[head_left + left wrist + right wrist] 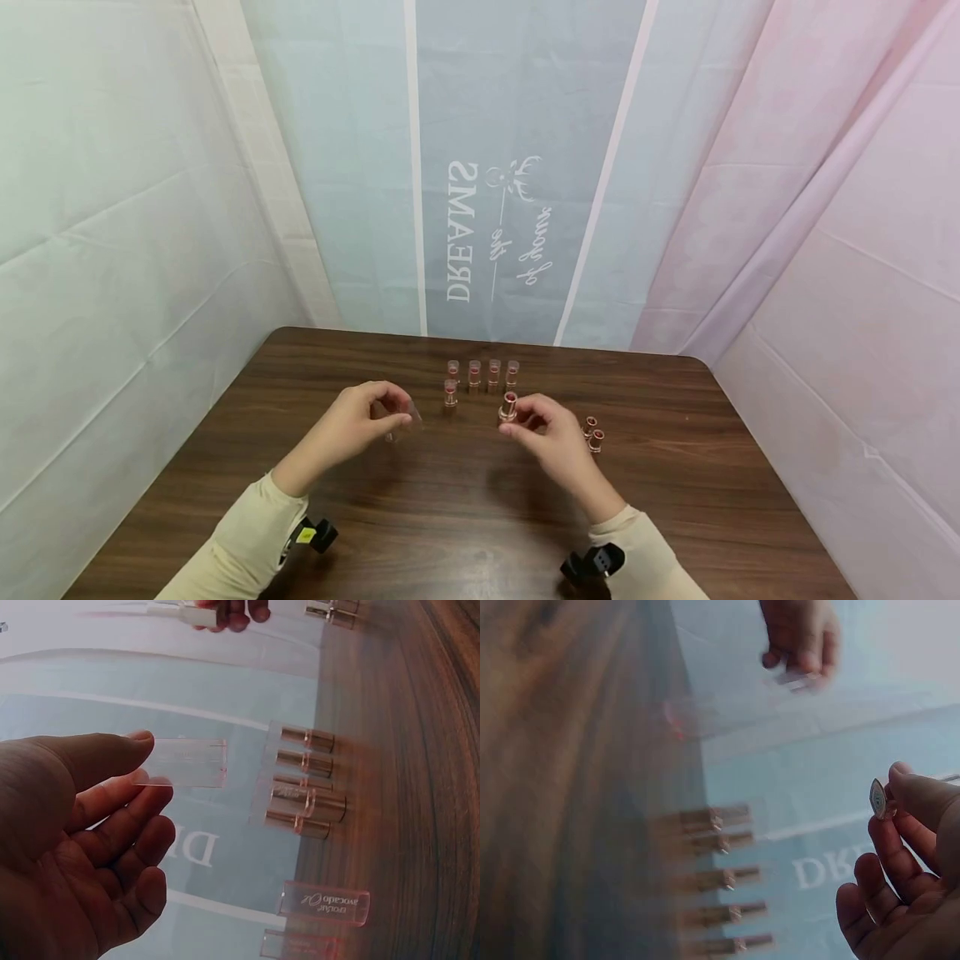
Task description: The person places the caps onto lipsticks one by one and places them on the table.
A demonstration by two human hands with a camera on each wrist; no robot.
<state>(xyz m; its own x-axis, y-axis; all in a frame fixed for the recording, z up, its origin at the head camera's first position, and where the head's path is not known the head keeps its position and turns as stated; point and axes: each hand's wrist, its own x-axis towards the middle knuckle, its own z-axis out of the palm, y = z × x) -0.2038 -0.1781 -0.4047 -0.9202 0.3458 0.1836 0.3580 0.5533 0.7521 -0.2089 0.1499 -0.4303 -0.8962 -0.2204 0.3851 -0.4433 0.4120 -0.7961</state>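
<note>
My left hand (367, 421) pinches a clear plastic lipstick cap (191, 763) between thumb and fingers. My right hand (553, 429) holds an uncapped rose-gold lipstick tube (508, 406) by its lower part, with its open top facing up. In the right wrist view only the base end of that tube (878, 799) shows, at the fingertips. The cap and the tube are apart. Several capped lipsticks (475, 375) stand upright beyond the hands, one of them (450, 393) in front of the others. Beside the right hand stand two uncapped lipstick tubes (596, 440).
Two loose clear caps, one printed (326, 904) and one further over (300, 946), stand on the table near the left hand. The dark wood table (450, 533) ends at a hanging fabric backdrop (360, 208). Pale fabric walls rise on both sides.
</note>
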